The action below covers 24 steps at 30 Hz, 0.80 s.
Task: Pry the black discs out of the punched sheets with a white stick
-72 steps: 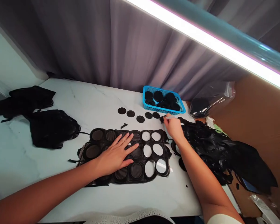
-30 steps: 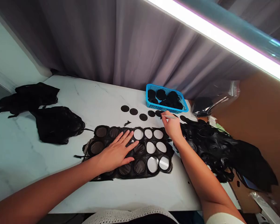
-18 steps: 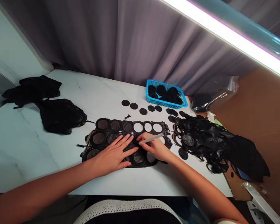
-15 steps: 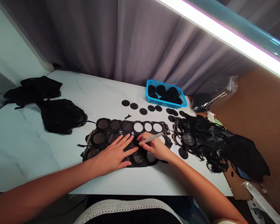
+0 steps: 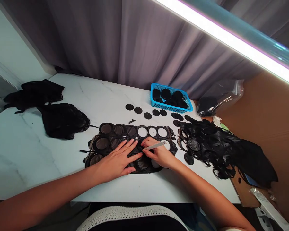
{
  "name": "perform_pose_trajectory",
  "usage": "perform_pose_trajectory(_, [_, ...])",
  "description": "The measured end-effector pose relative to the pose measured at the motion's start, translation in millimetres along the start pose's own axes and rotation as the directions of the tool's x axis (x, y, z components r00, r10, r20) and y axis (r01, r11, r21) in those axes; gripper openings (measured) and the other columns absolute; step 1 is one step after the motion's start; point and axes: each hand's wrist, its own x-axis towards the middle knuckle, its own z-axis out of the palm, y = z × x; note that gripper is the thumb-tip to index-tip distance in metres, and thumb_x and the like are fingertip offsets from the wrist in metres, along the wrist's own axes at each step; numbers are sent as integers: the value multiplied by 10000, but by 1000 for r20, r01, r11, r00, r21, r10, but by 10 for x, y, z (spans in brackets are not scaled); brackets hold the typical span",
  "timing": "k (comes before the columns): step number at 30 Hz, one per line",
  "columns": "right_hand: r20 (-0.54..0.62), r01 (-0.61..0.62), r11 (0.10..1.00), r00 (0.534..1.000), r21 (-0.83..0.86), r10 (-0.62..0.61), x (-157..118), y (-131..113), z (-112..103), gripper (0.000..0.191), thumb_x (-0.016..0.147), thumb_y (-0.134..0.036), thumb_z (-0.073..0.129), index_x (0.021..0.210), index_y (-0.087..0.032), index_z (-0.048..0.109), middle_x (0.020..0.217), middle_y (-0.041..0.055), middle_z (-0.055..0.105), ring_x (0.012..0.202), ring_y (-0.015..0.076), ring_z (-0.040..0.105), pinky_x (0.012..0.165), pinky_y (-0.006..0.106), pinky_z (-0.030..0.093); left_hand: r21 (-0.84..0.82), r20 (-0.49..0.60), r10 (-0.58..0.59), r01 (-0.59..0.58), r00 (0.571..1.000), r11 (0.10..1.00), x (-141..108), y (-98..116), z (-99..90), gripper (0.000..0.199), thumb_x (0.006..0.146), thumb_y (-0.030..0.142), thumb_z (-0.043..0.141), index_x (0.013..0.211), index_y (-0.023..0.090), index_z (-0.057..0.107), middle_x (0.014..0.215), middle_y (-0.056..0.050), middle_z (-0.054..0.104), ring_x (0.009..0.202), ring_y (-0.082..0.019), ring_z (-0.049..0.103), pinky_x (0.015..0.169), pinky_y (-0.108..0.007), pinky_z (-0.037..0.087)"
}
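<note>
A black sheet [image 5: 117,130] with rows of ring-edged circles lies on the white table. Several of its circles show white through them; the others are filled with dark film. My left hand [image 5: 121,155] rests flat on the sheet, fingers spread. Close to those fingertips, my right hand [image 5: 156,152] pinches a slim, pale, flat-handled tool [image 5: 155,146], its handle slanting up to the right. The tool's working tip is down at the sheet, hidden by my fingers, so its kind cannot be made out.
Loose black discs [image 5: 147,115] lie beyond the sheet. Behind them stands a blue basket [image 5: 170,107] holding more discs. Cut black scraps [image 5: 209,144] heap up at the right, near a clear plastic bag [image 5: 221,96]. Black material [image 5: 62,120] lies left. A lit tube [image 5: 221,35] crosses overhead.
My right hand has shifted very slightly, and the tool's handle now tips a little lower. My left hand stays in place on the sheet.
</note>
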Motion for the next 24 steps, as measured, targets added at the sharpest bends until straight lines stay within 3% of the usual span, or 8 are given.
perform_pose_trajectory(6, [-145,-134,991,980,4,134,3,0,55,109,959,-178,494,915,-203,591,910,42,642,803,168,577,718,304,460,19,40,-1,1,999,1000,1,-5,-12,617,975,501,550,1529,324,344,1639,-66,221,1511,-317,173,1216,-485,171])
perform_pose_trajectory(11, [-60,-68,995,996,72,73,-23,-24,6,128,963,-200,506,841,-210,541,1065,60,648,969,184,607,854,336,486,6,21,4,-4,1000,1000,-10,-14,10,577,989,511,515,1515,322,372,1640,-50,222,1516,-317,150,1218,-487,155])
perform_pose_trajectory(15, [18,-52,996,999,70,51,-31,-36,-49,81,962,-210,531,889,-215,564,1162,67,610,1043,192,591,915,357,487,11,36,4,-5,999,1000,-11,-21,15,568,988,524,507,1504,318,389,1639,-53,228,1515,-322,153,1213,-496,172])
perform_pose_trajectory(24, [2,-6,1000,1000,25,6,-14,-6,11,117,966,-184,541,855,-204,574,1146,70,584,1019,182,572,901,347,485,17,32,12,-13,999,1000,-4,-12,-5,562,983,508,526,1492,304,404,1629,-68,257,1513,-329,161,1209,-505,186])
